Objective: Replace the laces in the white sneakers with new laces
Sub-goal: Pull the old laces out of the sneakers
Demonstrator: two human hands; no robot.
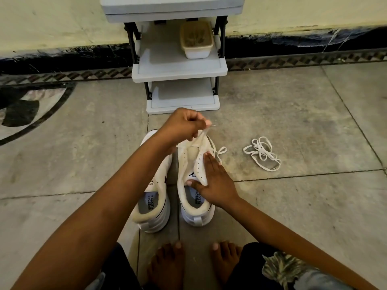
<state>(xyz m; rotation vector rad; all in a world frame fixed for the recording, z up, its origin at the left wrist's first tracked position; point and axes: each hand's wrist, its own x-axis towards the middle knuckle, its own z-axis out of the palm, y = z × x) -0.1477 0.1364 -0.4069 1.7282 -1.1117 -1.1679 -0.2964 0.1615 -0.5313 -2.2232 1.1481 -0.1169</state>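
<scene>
While the left hand pinches a lace at the toe of one sneaker on the floor and the right hand presses it with flat fingers, most eyelets stand empty, so the relacing looks far from done.

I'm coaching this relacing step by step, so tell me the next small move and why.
Probably draw the lace upward with the left hand while the right hand steadies the sneaker: the lace is pinched taut above the toe-end eyelets, and a slack loop lies beside the shoe.
</scene>
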